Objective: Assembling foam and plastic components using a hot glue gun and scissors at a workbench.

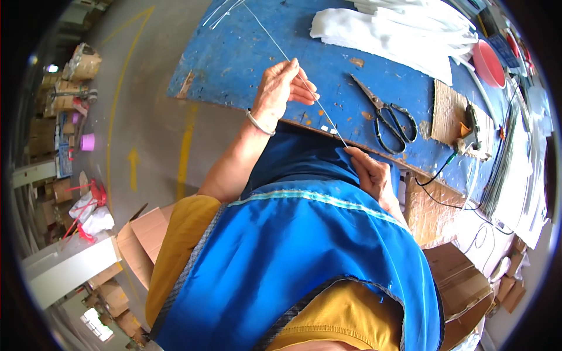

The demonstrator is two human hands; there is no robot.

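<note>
White cord (304,88), thin and stiff-looking, runs in a straight slant across the head view, from the far end of the blue worktable (234,58) down to the near edge by the person's lap. Both hands hold it, which keeps it taut and lifted just off the board.

Left hand (282,88) pinches the cord between thumb and fingertips, the other fingers curled in, a pale bangle (259,124) on the wrist. The grip sits partway along the line, so the stretch toward the right hand stays straight.

Right hand (370,172) lies nearer the body, at the table's edge, fingertips pressed together on the cord's near end; whether the cord ends there or passes under the fingers cannot be told.

Beyond the right hand, and just to its right, 1 pair of black-handled scissors (389,117) lies shut on the board, within easy reach. Farther off from both hands lies a heap of white sheet material (398,35). A blue apron (304,257) covers the lap below both hands.
</note>
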